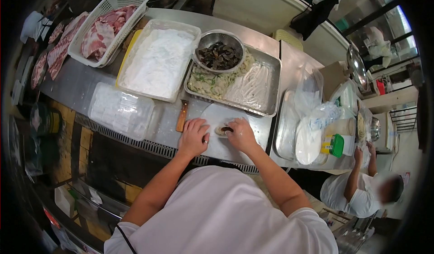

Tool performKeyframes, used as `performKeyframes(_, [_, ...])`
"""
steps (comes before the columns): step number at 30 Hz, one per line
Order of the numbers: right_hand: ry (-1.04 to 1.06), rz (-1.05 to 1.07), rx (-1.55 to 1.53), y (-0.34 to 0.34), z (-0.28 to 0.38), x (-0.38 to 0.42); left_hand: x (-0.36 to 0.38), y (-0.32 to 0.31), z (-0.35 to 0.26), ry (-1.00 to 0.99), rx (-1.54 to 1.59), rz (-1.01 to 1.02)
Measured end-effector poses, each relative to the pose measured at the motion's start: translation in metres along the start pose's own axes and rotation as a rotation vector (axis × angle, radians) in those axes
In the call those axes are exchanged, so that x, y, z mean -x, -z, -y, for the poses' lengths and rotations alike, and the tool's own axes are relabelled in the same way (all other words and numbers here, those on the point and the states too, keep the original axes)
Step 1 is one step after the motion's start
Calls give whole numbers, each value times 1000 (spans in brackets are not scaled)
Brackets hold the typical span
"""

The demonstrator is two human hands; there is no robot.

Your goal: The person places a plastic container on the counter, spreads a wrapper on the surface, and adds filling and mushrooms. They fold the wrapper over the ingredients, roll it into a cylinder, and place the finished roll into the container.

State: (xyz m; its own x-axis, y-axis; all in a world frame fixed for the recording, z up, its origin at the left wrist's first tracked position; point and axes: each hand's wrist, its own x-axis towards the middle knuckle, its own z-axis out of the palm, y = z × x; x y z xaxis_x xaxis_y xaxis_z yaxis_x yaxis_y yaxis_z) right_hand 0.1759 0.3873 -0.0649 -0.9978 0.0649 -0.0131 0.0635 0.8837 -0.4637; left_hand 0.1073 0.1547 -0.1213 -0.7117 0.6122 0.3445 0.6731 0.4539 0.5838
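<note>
My right hand (240, 134) is low over the steel counter, its fingertips closed on a dark piece (227, 129). Under those fingertips lies a small pale lump (219, 131). My left hand (194, 135) rests on the counter to the left, fingers stretched out and lying flat, with a small dark spot by the thumb that I cannot make out. Just beyond it lies a knife with a wooden handle (181, 117). Ahead, a metal colander of dark pieces (220, 57) sits on a steel tray (276, 84) holding pale green-flecked filling (212, 83) and white strips (249, 87).
Left of the tray stand a bin of white powder (158, 61), a lidded plastic box (121, 109) and a white basket of raw meat (110, 32). Right are plastic bags (312, 113), a white oval lid (308, 138) and a green-lidded tub (337, 145). Another person (357, 188) works at far right.
</note>
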Motion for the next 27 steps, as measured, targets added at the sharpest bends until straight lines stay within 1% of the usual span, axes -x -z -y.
performKeyframes(2, [42,54,-24,4,5,-3,0,-1,0,0,-6,0])
performKeyframes(5, [177,84,71,-20,-16,-2,0,0,0,-5,-19,-7])
performKeyframes(8, [214,7,55,-23,-16,4,-1,0,-2,-3,-20,-1])
performKeyframes(11, [71,-112,-5,-13,-4,12,-1,2,-2,-2,-27,-3])
performKeyframes(14, [52,-38,46,-16,-16,19,0,-1,-3,-12,-23,-5])
performKeyframes(16, [19,-50,9,-18,-18,21,1,-1,0,-23,-24,2])
performKeyframes(17, [4,-60,-11,-18,-19,20,1,-2,2,32,29,-19])
performKeyframes(19, [-113,-207,-33,-6,-21,26,2,-7,2,144,143,-57])
performKeyframes(20, [-170,-280,-43,1,-24,27,-2,-11,2,190,105,-101])
performKeyframes(22, [-433,-239,-131,7,-39,27,-12,-14,-4,287,27,-184])
performKeyframes(23, [-566,-216,-178,7,-44,29,-17,-15,-5,333,-13,-101])
performKeyframes(25, [-635,-189,-164,2,-40,28,-31,-14,-7,420,-94,57])
performKeyframes(27, [-662,-167,-177,-2,-42,28,-39,-8,-7,439,-72,181])
